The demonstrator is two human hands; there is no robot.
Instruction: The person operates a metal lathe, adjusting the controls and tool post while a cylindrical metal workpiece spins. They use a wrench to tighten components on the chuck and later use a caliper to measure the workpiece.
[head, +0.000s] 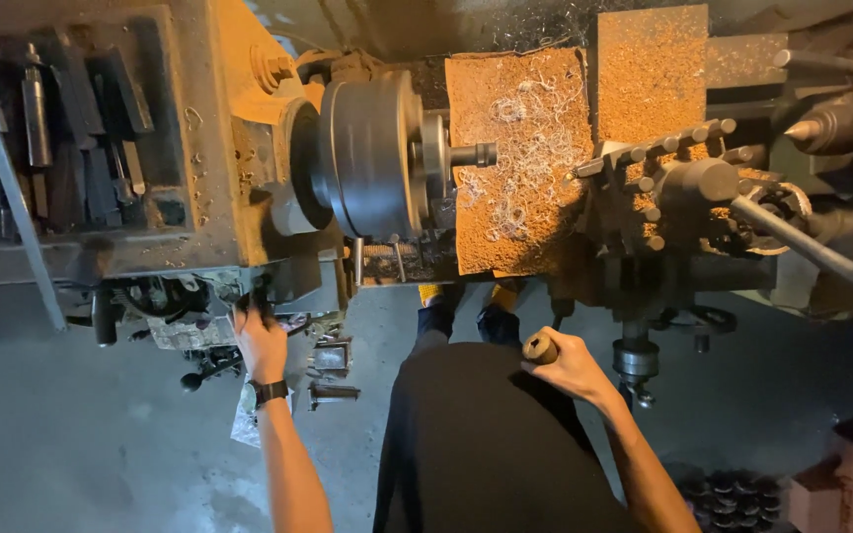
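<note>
My left hand (261, 341) grips a lever under the lathe headstock (199, 148); my right hand (567, 363) is closed on a brown crank handle (539, 347). A short workpiece (473, 155) sits in the chuck (372, 153). Risks as I judge them: the watch (264, 393) snagging, loose swarf (520, 148) catching, or overfeeding the toolpost (678, 183) into the chuck.

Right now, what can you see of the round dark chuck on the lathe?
The round dark grey metal chuck sits on the lathe's headstock, its axis level and its face turned toward the tool post. It looks like a thick, smooth drum with a paler stepped front. A short dark metal bar sticks out of its centre. Pale metal shavings lie on the rusty orange plate behind it. Neither hand touches it.
</note>
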